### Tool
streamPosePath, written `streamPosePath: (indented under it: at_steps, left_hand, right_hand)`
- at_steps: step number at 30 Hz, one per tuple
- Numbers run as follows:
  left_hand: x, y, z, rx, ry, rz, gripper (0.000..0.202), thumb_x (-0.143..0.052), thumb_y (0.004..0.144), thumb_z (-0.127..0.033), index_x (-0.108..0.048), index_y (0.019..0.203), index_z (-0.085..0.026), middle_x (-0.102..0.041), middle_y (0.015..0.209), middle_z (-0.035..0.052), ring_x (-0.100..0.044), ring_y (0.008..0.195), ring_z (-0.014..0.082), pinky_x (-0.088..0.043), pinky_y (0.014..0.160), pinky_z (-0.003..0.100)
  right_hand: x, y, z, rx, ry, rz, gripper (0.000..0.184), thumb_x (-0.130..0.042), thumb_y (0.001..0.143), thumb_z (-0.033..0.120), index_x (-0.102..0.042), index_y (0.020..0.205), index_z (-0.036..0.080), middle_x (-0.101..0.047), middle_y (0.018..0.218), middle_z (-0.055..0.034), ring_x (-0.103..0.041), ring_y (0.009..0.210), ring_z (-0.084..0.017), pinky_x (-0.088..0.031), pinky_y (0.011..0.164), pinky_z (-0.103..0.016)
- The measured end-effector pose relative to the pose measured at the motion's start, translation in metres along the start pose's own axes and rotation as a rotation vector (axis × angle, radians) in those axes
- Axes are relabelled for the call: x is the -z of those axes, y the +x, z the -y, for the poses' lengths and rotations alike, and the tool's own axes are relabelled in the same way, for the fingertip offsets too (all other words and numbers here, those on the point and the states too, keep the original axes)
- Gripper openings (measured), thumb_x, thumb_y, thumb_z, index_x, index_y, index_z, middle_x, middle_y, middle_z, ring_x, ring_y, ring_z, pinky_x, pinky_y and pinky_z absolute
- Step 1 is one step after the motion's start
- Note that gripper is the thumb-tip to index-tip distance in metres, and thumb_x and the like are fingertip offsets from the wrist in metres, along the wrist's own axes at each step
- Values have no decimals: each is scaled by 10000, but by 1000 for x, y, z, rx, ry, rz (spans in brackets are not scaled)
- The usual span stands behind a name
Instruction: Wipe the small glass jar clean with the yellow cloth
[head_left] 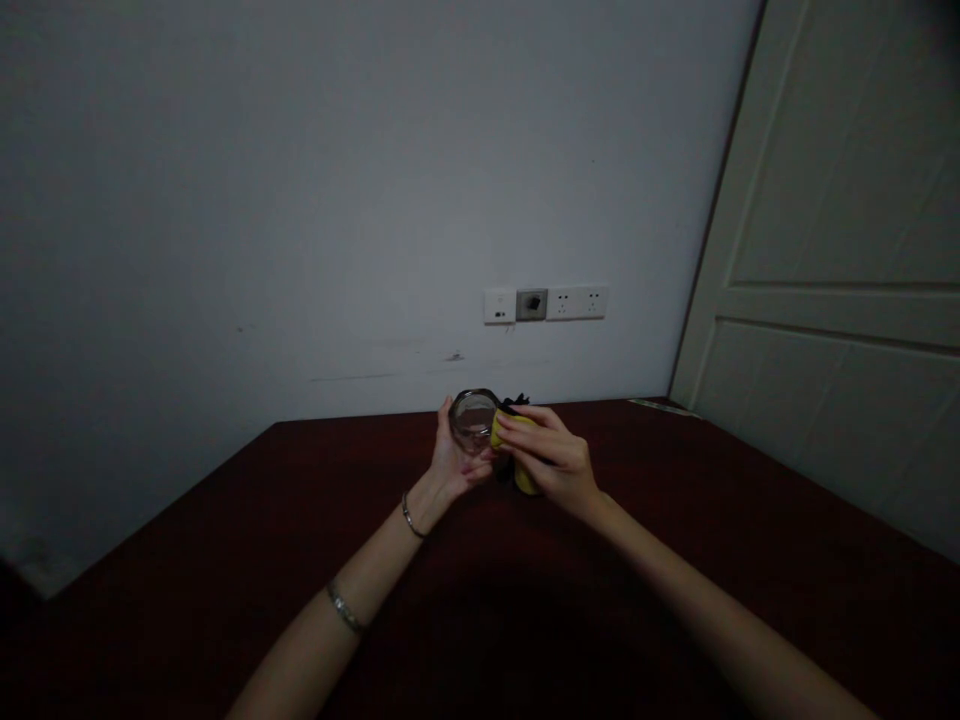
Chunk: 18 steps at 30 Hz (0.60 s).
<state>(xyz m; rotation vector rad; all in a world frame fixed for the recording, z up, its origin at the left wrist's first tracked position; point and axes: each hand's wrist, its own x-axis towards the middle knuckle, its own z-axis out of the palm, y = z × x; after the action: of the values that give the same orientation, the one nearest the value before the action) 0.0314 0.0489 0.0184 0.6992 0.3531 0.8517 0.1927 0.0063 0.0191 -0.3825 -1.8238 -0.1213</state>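
Observation:
My left hand (455, 462) is wrapped round a clear glass bowl or ashtray (471, 432), whose open mouth is tilted toward me. A yellow and black cloth (527, 480) is bunched in my right hand (551, 455), its fingers closed over it. The cloth presses against the right side of the glass rim. Part of the cloth hangs below my right fingers. The underside of the glass is hidden by my left palm.
Both hands are above a dark red table (360, 510). Behind it rises a pale wall (337, 200) with a row of sockets (576, 302). A panelled door (840, 240) stands at the right.

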Motion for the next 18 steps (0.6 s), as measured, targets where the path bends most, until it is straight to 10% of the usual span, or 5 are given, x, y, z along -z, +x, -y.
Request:
streamPosePath:
  at_steps: [18]
  left_hand:
    - [7, 10, 9, -73, 240, -129, 538, -431, 743, -666, -526, 632, -149, -448, 420, -29, -328, 301, 48, -200, 295, 180]
  right_hand:
    - [-12, 10, 19, 230, -264, 267, 334, -495, 844, 93, -592, 1159, 147, -642, 1145, -120, -464, 1227, -262, -499, 948, -469]
